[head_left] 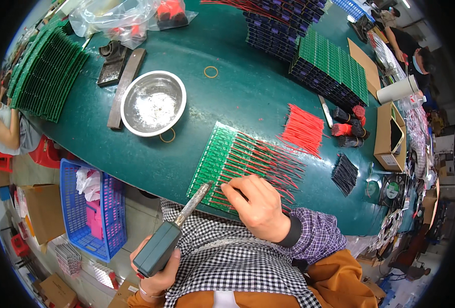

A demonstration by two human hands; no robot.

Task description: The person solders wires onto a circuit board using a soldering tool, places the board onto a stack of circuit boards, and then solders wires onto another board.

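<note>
Workroom, green bench [217,97]: carries the items below.

Item 1: green circuit-board panel [212,156], flat at the bench's near edge, directly before the person. Rectangular, divided into many small repeated rows; pale marks along the rows; surface glossy. Red wires [261,154] fan rightward from it, their free ends crossing and uneven, some darker strands among them.

Item 2: tool resembling a soldering iron [158,249], boxy dark-green handle, scorched-looking metal shaft. Tip at the panel's lower part; contact uncertain.

Left hand [161,277]: grip wrapped round the tool's handle. Right hand [258,208]: over the wires, thumb and forefinger drawn close together near the tip; whether a wire is pinched between them cannot be told.

Risks, as judged: a slipping tip could mark or bridge neighbouring rows, these being closely set. Fingertips so near the shaft could be burned, if hot. Crossed strands could snag on the dark cuff [291,232] and tug attached wires loose. Neither hand visibly pins the panel, so a push might shift it over the edge.

Nearby: loose red wire bundle [303,130]; black wire bundle [344,174]; white-rimmed metal bowl [140,95].
</note>
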